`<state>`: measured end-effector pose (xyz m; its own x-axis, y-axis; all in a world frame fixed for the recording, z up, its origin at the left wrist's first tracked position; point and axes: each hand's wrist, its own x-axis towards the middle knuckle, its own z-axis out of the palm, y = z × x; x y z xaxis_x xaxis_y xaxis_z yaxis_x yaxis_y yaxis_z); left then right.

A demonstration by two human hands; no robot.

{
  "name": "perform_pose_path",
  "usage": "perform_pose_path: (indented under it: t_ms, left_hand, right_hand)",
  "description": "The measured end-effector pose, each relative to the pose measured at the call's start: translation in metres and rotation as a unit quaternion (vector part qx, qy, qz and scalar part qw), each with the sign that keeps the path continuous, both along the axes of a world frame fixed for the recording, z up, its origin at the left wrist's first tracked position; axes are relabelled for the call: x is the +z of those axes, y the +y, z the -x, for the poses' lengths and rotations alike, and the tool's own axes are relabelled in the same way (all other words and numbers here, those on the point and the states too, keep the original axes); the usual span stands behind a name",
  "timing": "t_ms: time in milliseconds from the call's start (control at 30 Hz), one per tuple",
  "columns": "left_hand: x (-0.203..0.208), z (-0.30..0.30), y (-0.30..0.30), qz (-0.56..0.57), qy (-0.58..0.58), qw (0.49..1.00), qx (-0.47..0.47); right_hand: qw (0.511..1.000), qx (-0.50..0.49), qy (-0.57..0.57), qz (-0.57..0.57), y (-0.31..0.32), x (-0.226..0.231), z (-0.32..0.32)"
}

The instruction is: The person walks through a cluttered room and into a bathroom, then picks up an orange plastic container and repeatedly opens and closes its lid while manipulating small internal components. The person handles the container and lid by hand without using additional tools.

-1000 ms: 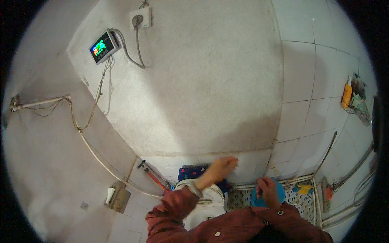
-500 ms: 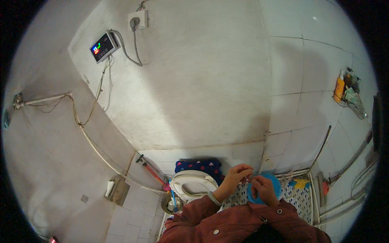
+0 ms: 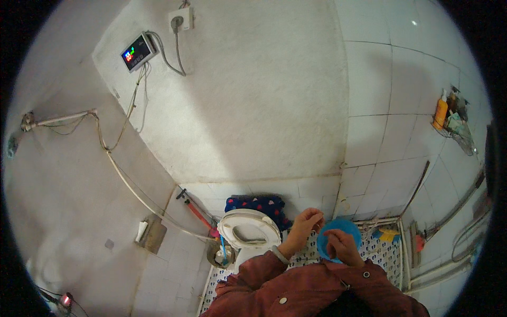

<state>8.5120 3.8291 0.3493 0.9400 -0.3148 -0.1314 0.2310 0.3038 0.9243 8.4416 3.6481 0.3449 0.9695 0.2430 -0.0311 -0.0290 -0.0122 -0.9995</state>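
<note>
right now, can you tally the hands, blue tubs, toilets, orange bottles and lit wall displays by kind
Hands: 2 (left hand, right hand)
Blue tub: 1
Toilet: 1
Orange bottle: 1
Lit wall display: 1
Total: 6

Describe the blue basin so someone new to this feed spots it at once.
Find the white toilet low in the view, then go right over the patterned floor. The basin is there, partly hidden by the right hand. It is round and bright blue, much larger than the yellow item to its right.
</note>
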Motion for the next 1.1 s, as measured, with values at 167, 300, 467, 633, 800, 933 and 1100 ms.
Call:
perform_pose_path:
  t_ms: [167, 300, 467, 633, 800, 933, 1100]
  left_hand:
    - [-0.019, -0.005, 0.021, -0.105, -0.048, 0.993, 0.006]
    - [-0.033, 0.002, 0.025, -0.058, 0.000, 0.998, -0.027]
    - [-0.036, 0.005, 0.025, 0.034, 0.026, 0.998, -0.041]
    - [-0.025, -0.001, 0.031, 0.061, 0.036, 0.997, -0.021]
    - [-0.015, -0.006, 0.035, 0.096, 0.070, 0.993, 0.010]
    - [-0.020, -0.013, 0.038, 0.086, 0.042, 0.995, 0.006]
    - [-0.032, -0.024, 0.044, 0.079, 0.040, 0.996, -0.004]
  right_hand:
    - [1.000, -0.011, 0.021, 0.013, -0.002, -0.006, 0.000]
    - [0.999, 0.007, 0.046, 0.008, 0.004, -0.015, -0.003]
    - [0.997, 0.035, 0.075, -0.001, 0.013, -0.024, -0.014]
    - [0.998, 0.029, 0.048, -0.032, 0.024, -0.030, -0.024]
    - [0.990, -0.019, -0.104, 0.095, 0.033, -0.030, -0.031]
    - [0.985, -0.014, -0.093, 0.142, 0.037, -0.026, -0.032]
    - [0.978, -0.004, -0.118, 0.170, 0.047, -0.025, -0.037]
